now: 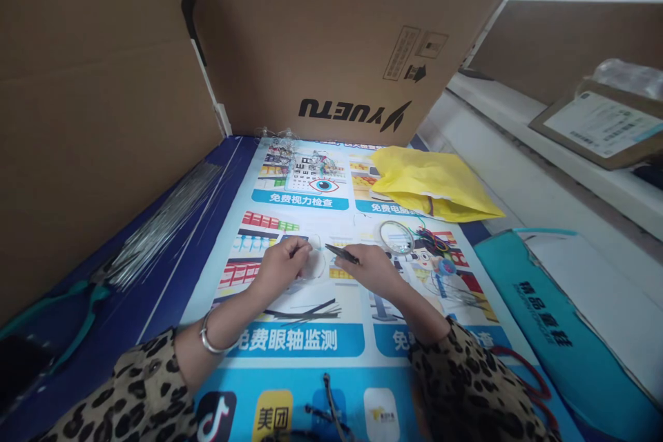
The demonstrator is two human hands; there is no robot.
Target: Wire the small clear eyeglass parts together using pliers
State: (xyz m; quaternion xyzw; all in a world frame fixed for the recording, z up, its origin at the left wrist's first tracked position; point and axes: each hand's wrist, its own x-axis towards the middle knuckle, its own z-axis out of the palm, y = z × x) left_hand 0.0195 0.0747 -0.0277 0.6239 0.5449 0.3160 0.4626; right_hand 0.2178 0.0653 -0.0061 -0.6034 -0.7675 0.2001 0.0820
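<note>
My left hand [282,264] is closed in a pinch on a thin wire ring [315,266] that lies on the printed poster [311,352]. Just to its right, my right hand [370,266] grips dark tweezers [342,253] whose tip points left toward the ring. Both wrists come out of leopard-print sleeves, and a silver bangle [210,338] sits on the left one. A few dark thin strips [305,311] lie on the poster just below my hands.
A clear round ring [396,235] and coloured wires [435,242] lie right of my hands. A yellow bag [432,183] sits behind them. A bundle of metal rods [160,224] lies at left. Cardboard walls [336,34] enclose the back and left. A teal bag [559,345] lies at right.
</note>
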